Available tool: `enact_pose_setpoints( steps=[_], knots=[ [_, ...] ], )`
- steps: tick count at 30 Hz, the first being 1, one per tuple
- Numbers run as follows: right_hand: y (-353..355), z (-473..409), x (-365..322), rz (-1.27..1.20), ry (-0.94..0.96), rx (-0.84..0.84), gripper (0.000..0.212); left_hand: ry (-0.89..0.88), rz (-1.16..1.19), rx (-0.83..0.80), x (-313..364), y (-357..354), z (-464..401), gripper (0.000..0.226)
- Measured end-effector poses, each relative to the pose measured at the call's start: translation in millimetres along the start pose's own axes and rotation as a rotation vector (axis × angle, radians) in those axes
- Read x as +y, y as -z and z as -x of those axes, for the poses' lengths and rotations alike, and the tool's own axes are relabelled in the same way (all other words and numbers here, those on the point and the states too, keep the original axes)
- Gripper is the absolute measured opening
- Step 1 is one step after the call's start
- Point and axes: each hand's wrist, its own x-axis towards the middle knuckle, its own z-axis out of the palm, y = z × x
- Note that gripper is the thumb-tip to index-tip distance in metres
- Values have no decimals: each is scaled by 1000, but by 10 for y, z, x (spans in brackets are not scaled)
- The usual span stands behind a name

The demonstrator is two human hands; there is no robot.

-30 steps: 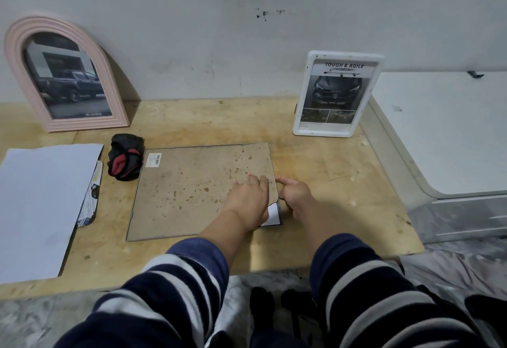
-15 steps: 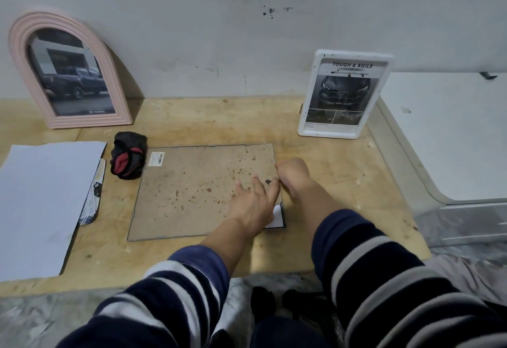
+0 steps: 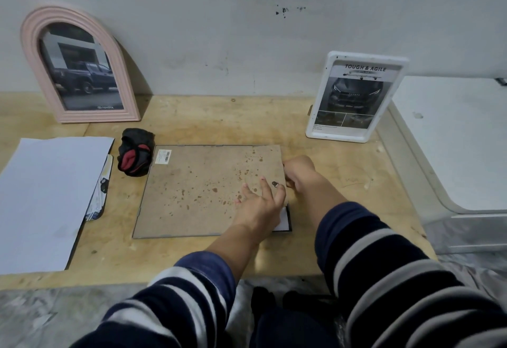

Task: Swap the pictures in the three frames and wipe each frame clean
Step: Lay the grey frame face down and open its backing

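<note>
White paper lay at the counter's left. The face-down frame lay mid-counter; the left hand pressed its backing, grip apart, while the right hand gripped its right edge, fingers curled.

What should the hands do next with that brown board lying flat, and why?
Probably lift the backing board at its right edge. The left hand presses flat on it while the right hand works at that edge, and white paper already peeks out beneath.
</note>
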Motion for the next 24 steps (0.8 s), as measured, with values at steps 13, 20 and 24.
enact_pose_setpoints(
  steps=[13,20,24],
  knots=[
    [65,-6,-77,-204,-102,-107,24,-48,-28,65,8,-159,-34,45],
    [29,-125,29,-293,-104,-72,30,30,223,87,-140,84,89,55],
    [-43,-173,67,-282,-124,-15,22,19,243,122,-151,199,141,53]
  ],
)
